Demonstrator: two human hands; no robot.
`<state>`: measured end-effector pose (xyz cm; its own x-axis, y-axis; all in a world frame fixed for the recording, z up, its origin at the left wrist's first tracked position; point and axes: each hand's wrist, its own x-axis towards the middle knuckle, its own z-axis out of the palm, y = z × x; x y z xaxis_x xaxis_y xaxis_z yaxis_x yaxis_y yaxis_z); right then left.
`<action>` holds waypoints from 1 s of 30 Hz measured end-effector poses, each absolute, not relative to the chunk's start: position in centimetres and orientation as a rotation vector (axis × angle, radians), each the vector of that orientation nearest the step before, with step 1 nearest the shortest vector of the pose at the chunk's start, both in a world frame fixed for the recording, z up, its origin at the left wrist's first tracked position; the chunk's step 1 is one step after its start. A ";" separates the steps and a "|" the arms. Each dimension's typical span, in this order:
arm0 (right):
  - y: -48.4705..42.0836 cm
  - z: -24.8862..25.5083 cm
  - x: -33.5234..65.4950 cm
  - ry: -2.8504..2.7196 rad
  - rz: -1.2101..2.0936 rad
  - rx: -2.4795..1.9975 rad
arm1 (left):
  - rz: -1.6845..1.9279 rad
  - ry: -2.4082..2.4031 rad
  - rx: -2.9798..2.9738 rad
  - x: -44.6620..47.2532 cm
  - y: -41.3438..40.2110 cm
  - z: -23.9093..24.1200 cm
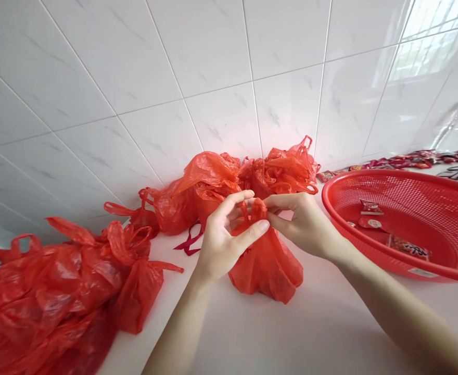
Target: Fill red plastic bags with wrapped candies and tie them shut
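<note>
- Small red bag (pixel 268 265): thin, glossy, crinkled plastic film. The filled body is rounded and the neck is gathered at the top. It stands on the tabletop (pixel 291 333), a smooth, pale surface.
- Position: the body of the bag sits directly beneath the grip. Only the neck and its handle strips reach up into the grip.
- Left hand (pixel 223 237): the grip is closed on the neck of the bag. The thumb stretches across the front and the index finger arches over the top. The forearm rises from the near edge.
- Right hand (pixel 305 224): the grip is closed, with thumb and index fingertip pinching the film at the neck, close against the left fingertips. The forearm enters from the lower right, palm turned down.
- Behind the grip: filled bags (pixel 198 192) of the same film, set against a glossy white tiled wall (pixel 213 62).
- Left of the grip: a loose heap of bags (pixel 57 297) and a dark red ribbon (pixel 190 242).
- Right of the grip: a round red plastic mesh basket (pixel 440 208) holding small packets (pixel 408 247).
</note>
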<state>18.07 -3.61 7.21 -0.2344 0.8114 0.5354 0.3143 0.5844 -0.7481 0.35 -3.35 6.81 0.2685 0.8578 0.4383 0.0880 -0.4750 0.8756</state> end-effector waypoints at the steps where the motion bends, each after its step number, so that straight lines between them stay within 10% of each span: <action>1: -3.6 7.2 18.1 -1.792 0.626 -0.904 | 1.299 0.876 1.807 0.4 -3.4 6.7; 30: -3.0 7.9 18.8 -1.706 0.758 -0.839 | 1.395 0.972 1.732 0.0 -3.1 7.3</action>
